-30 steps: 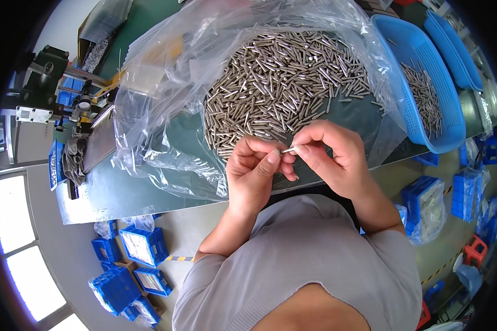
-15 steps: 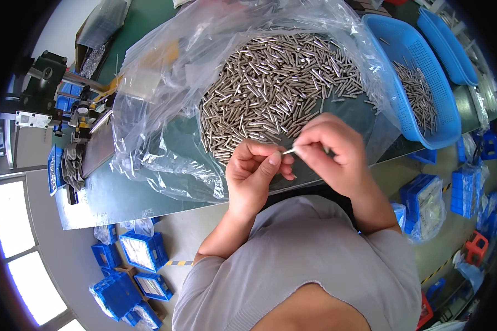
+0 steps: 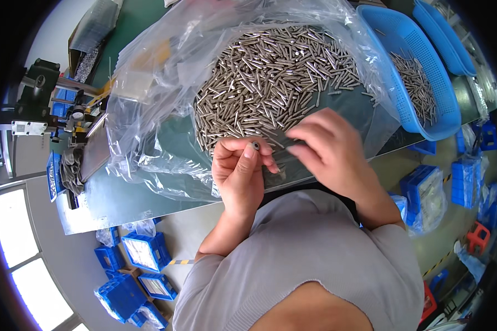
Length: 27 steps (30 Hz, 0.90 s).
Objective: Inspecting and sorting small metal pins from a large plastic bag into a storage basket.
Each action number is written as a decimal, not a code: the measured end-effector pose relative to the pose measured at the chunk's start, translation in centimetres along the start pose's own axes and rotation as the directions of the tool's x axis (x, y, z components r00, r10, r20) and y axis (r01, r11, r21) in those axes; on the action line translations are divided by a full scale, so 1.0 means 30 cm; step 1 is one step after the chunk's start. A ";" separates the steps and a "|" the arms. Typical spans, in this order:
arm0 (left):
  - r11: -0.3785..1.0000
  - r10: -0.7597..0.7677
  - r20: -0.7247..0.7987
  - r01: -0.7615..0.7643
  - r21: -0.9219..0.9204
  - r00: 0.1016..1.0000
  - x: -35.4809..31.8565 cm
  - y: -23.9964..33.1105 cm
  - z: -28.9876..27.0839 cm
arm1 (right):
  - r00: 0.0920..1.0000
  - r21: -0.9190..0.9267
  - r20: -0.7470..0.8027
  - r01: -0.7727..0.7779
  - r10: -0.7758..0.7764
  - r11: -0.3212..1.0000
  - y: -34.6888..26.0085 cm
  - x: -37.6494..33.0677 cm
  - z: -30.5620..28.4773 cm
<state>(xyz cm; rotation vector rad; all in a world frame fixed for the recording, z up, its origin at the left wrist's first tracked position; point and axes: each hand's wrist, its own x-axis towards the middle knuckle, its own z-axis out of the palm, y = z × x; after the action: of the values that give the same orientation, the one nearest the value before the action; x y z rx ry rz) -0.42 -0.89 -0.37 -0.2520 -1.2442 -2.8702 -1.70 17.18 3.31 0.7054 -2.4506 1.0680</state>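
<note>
Pins [image 3: 270,83], small and shiny and made of metal, lie in a big heap on a clear plastic bag [image 3: 149,110] that is spread flat on the green desk [image 3: 94,198], so they stay together and are easy to pick from. Far to the left on the desk stands a dark machine [image 3: 38,83], with blue boxes [image 3: 143,251] down on the floor below it, kept out of the way of the work. Next comes the left hand [image 3: 240,174], raised just in front of the heap. Its fingers are curled in and its thumb and fingertips pinch one small round metal piece [image 3: 255,145], held end-on toward the eyes, which looks like a way to check it up close. Beside it the right hand [image 3: 328,151] hangs over the near edge of the heap with its fingers loosely spread and pointing left toward the other hand; I cannot tell if it holds a pin. Further right, a blue basket [image 3: 444,118] with small holes sits on the desk close to the bag, with more pins inside it, near enough for an easy reach. A second blue basket [image 3: 453,44] lies behind it.
</note>
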 end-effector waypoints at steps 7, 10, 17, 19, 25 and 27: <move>1.000 -0.027 -0.009 0.027 0.011 1.000 -0.003 0.002 0.003 | 0.989 -0.195 0.147 0.030 -0.001 0.980 0.009 -0.012 0.085; 0.998 -0.048 -0.003 0.048 0.036 0.999 -0.005 0.004 0.003 | 0.997 -0.265 0.080 0.025 -0.003 0.964 0.013 -0.011 0.086; 0.990 -0.115 0.055 0.110 0.086 0.992 -0.005 0.008 0.014 | 0.986 0.376 -0.081 -0.106 0.146 0.921 -0.001 0.005 0.017; 0.988 -0.124 0.048 0.119 0.103 0.991 -0.007 0.010 0.018 | 0.990 0.374 -0.081 -0.080 0.119 0.924 -0.006 0.012 0.028; 0.981 -0.139 0.097 0.123 0.147 0.986 -0.010 0.009 0.012 | 0.998 0.349 -0.051 -0.020 0.040 0.937 -0.003 0.014 0.021; 0.981 -0.137 0.103 0.121 0.151 0.985 -0.011 0.009 0.011 | 1.000 0.336 -0.025 0.007 0.001 0.942 -0.001 0.010 0.030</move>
<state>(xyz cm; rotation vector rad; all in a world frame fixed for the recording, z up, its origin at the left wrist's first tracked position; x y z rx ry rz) -0.04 -0.87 0.00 -0.3487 -1.5358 -2.8895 -2.06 16.40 2.90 0.7905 -2.2671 1.5059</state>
